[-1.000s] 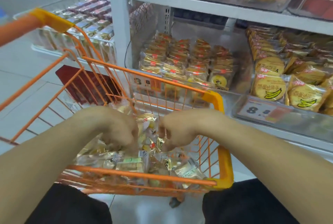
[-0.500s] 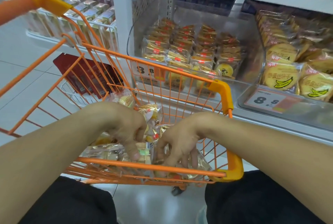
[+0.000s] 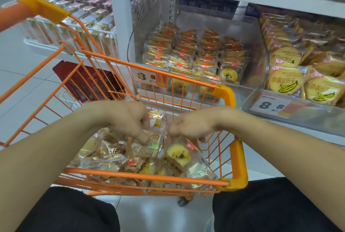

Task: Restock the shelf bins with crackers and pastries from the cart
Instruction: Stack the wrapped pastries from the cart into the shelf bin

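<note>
We see both of our bare hands reaching down into the orange wire cart [image 3: 237,159], which is parked against the front of the shelf [image 3: 224,1]. Our left hand [image 3: 128,119] is curled over the heap of wrapped packets [image 3: 115,157], its grip pinched shut on the clear film of a cracker packet [image 3: 149,146] near the middle of the cart. Our right hand [image 3: 194,124] hangs just beside it, fingers bent down and closed on the top seam of a pastry packet [image 3: 179,155], a round yellow cake with dark flecks under the wrap. The two hands are close but not touching. The rest of the packets lie loose across the cart floor, from its near rail to its right wall. Beyond the far rail of the cart sits a clear shelf bin [image 3: 257,58] holding rows of the same yellow pastries, partly filled, with a price tag [image 3: 149,78] on its front edge. To the right on the same shelf, a second bin [image 3: 298,118] holds round banana-printed crackers [image 3: 285,82], with its own tag [image 3: 270,105] in front. Our dark trousers [image 3: 270,207] show at the bottom edge.
</note>
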